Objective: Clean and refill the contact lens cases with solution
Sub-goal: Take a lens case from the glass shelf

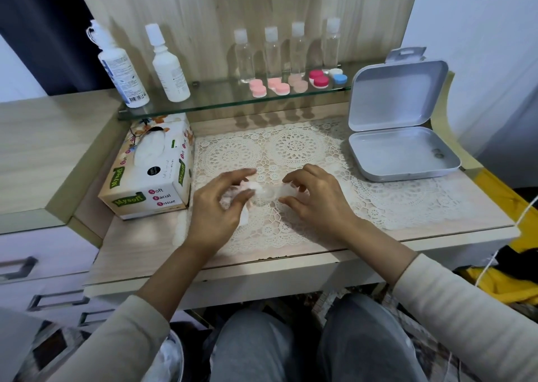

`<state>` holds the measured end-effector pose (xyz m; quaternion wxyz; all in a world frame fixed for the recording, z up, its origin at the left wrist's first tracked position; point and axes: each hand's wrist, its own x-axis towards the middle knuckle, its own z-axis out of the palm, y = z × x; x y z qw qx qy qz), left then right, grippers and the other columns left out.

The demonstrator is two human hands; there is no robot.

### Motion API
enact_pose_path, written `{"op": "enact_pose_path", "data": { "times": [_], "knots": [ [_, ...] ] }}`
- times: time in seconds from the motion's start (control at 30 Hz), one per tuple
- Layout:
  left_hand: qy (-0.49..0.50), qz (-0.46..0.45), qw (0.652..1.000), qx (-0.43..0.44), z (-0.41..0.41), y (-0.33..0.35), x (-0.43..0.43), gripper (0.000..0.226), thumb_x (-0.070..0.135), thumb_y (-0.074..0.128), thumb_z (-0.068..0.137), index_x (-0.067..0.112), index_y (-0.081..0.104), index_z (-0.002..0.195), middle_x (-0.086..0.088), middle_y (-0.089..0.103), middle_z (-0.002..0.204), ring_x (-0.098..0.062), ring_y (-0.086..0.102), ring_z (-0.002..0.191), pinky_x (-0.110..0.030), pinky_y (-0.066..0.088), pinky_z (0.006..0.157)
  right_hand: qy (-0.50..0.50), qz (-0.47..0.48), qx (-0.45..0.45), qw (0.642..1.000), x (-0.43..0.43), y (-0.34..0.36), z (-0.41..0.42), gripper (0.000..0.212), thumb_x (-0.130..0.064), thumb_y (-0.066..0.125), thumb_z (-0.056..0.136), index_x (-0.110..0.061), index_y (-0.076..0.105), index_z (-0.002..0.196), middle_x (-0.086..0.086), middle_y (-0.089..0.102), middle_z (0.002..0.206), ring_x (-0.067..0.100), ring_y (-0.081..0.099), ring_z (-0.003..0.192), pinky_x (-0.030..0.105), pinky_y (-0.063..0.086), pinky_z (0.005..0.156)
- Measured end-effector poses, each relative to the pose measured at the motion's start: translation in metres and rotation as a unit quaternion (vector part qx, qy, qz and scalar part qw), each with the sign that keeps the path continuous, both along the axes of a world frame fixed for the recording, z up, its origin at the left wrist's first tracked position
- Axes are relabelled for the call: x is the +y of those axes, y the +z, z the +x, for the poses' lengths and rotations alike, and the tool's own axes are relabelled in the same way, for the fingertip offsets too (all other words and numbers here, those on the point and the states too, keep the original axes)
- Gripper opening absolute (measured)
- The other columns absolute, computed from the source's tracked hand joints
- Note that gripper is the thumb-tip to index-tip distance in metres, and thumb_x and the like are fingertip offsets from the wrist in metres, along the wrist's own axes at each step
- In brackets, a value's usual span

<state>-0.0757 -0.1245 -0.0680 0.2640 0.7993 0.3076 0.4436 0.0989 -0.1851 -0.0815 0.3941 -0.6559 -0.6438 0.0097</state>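
Over the lace mat point(294, 149) my two hands meet around a clear lens case point(269, 193). My right hand point(314, 199) pinches the case's right end. My left hand point(219, 204) holds a white tissue point(246, 188) against the case's left cup; part of the tissue hangs below the fingers. On the glass shelf point(215, 105) stand two white solution bottles point(123, 67) point(168, 67) at the left and several lens cases: pink ones point(258, 88) point(279, 86) point(298, 83), a red one point(318, 79) and a white-and-blue one point(337, 76).
A tissue box point(151, 172) lies left of the mat. Several clear small bottles point(272, 52) stand behind the cases. An open grey tin point(401, 137) sits at the right. Drawers are at the left, my knees under the desk edge.
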Motion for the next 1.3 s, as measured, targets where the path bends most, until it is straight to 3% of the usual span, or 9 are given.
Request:
{"op": "enact_pose_path", "data": {
  "times": [0.13,0.27,0.4,0.6,0.73,0.83,1.0,1.17,1.3],
  "knots": [
    [-0.013,-0.051,0.998,-0.019,0.007,0.005,-0.006,0.031,0.008,0.077,0.069,0.020,0.065,0.095,0.000,0.068,0.095,0.008,0.060,0.081,-0.009,0.044,0.071,-0.010,0.019,0.003,1.000,0.002,0.002,-0.001,0.029,-0.015,0.078,0.070,-0.003,0.066,0.094,0.010,0.059,0.083,0.023,0.053,0.075,0.030,0.040,0.068],
    [-0.031,-0.154,0.986,-0.052,0.011,0.008,-0.003,0.019,0.006,0.075,0.069,0.019,0.068,0.081,0.003,0.059,0.120,-0.004,0.060,0.102,-0.018,0.051,0.081,-0.005,0.057,-0.003,0.998,0.001,0.004,-0.003,0.025,-0.013,0.075,0.069,-0.003,0.066,0.090,0.010,0.059,0.078,0.026,0.056,0.070,0.029,0.041,0.063],
    [-0.060,-0.311,0.944,-0.087,0.015,0.012,-0.005,0.015,0.008,0.071,0.073,0.015,0.068,0.086,-0.003,0.067,0.085,-0.016,0.065,0.075,-0.024,0.049,0.052,0.005,0.070,-0.003,0.998,0.000,0.004,-0.006,0.027,-0.013,0.076,0.068,-0.005,0.068,0.093,0.009,0.059,0.078,0.024,0.057,0.070,0.029,0.043,0.061],
    [-0.026,-0.339,0.935,-0.099,0.013,0.013,-0.005,0.021,0.023,0.073,0.065,0.021,0.069,0.085,0.000,0.067,0.073,-0.015,0.059,0.063,-0.027,0.046,0.048,0.041,0.061,0.079,0.994,-0.005,0.013,-0.010,0.031,-0.036,0.072,0.069,-0.017,0.074,0.093,0.003,0.063,0.112,0.021,0.059,0.097,0.030,0.045,0.083],
    [-0.034,-0.328,0.939,-0.092,0.014,0.016,-0.010,0.024,0.024,0.072,0.062,0.021,0.069,0.085,0.006,0.070,0.072,-0.007,0.062,0.065,-0.023,0.049,0.051,0.031,0.055,0.175,0.982,-0.003,0.018,-0.012,0.014,-0.025,0.076,0.070,-0.013,0.074,0.078,-0.005,0.064,0.102,0.016,0.059,0.098,0.033,0.045,0.087],
    [-0.029,-0.347,0.933,-0.092,0.012,0.018,-0.010,0.019,0.021,0.071,0.068,0.021,0.070,0.088,0.008,0.072,0.073,-0.007,0.065,0.067,-0.026,0.051,0.052,0.030,0.066,0.192,0.979,-0.006,0.020,-0.012,0.006,-0.017,0.073,0.068,-0.015,0.067,0.067,-0.009,0.064,0.096,0.010,0.059,0.096,0.023,0.042,0.087],
    [-0.020,-0.326,0.936,-0.128,0.007,0.017,-0.003,0.019,0.010,0.070,0.072,0.014,0.069,0.091,0.006,0.073,0.077,-0.008,0.067,0.074,-0.023,0.057,0.065,0.004,0.087,0.225,0.970,-0.013,0.023,-0.004,0.022,-0.011,0.062,0.064,-0.025,0.045,0.061,-0.007,0.068,0.091,0.002,0.063,0.090,0.017,0.044,0.086],
    [-0.014,-0.302,0.948,-0.095,0.006,0.015,-0.004,0.027,0.002,0.073,0.069,0.019,0.069,0.090,-0.002,0.068,0.078,-0.008,0.063,0.072,-0.026,0.055,0.075,-0.076,0.134,0.136,0.979,-0.010,0.019,0.012,0.012,-0.009,0.060,0.068,-0.012,0.049,0.063,0.005,0.058,0.058,0.022,0.055,0.054,0.026,0.039,0.053],
    [-0.037,-0.305,0.947,-0.097,0.010,0.014,-0.008,0.039,-0.003,0.072,0.071,0.022,0.065,0.100,-0.003,0.069,0.094,-0.006,0.066,0.078,-0.023,0.056,0.075,-0.048,0.168,0.022,0.984,-0.006,0.018,0.016,0.009,-0.009,0.067,0.069,-0.003,0.060,0.069,0.007,0.060,0.063,0.014,0.052,0.055,0.024,0.042,0.056]
  ]
}}
